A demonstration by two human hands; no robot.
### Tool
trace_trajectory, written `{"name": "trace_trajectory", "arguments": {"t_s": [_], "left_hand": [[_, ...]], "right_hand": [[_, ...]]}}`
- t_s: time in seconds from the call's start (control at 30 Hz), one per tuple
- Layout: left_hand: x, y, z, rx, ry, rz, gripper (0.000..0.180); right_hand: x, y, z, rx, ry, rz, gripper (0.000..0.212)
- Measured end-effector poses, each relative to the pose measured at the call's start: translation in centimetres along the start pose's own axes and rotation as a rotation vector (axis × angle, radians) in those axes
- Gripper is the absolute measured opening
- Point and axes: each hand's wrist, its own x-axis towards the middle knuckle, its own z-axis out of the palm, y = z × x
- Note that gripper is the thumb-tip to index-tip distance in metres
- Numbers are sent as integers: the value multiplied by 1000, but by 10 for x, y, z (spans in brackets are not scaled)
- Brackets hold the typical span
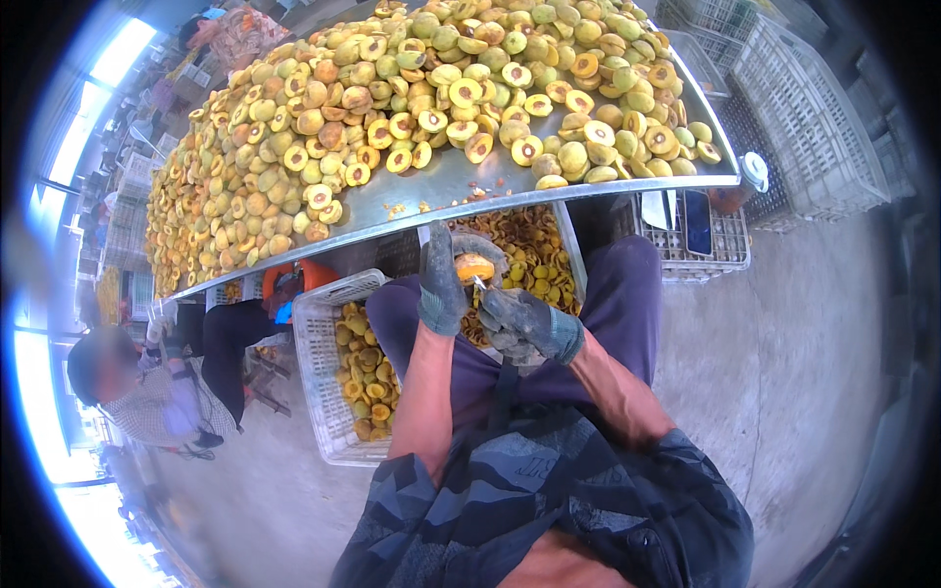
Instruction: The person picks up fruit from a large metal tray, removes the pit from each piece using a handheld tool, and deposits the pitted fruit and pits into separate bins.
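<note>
My left hand [444,286], in a dark grey knit glove, is wrapped round an orange-yellow peach half [474,268] just below the table edge. My right hand [534,325], gloved the same way, is closed on a small metal-tipped tool [479,282]. Its tip meets the near side of the peach half; the handle is hidden in my fingers. Under both hands, between my knees, a crate [571,245] holds many cut peach pieces. Ahead, a heap of halved peaches [421,98], several showing reddish centres, covers most of the metal table [431,191].
A white crate [312,392] of peach pieces stands by my left leg. To the right, an upturned crate [676,257] carries a phone [698,223], with a lidded jar [730,199] beside it. Stacked crates [809,108] rise at the far right. A seated person [162,392] is at the left.
</note>
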Motion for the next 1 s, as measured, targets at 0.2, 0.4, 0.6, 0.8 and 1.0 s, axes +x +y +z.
{"name": "trace_trajectory", "arguments": {"t_s": [0.2,0.4,0.6,0.8,1.0], "left_hand": [[3,-16,-7,805,220,462,60],[-4,-14,10,608,199,449,57],[3,-12,4,535,-70,394,58],[-3,-18,10,-49,161,84,67],[11,-8,3,-231,583,183,62]], "right_hand": [[7,0,-1,134,8,72,37],[20,26,-36,233,-121,99,26],[12,23,-27,236,-131,61,25],[4,8,-19,181,-186,76,39],[14,23,-38,509,-521,86,48]]}}
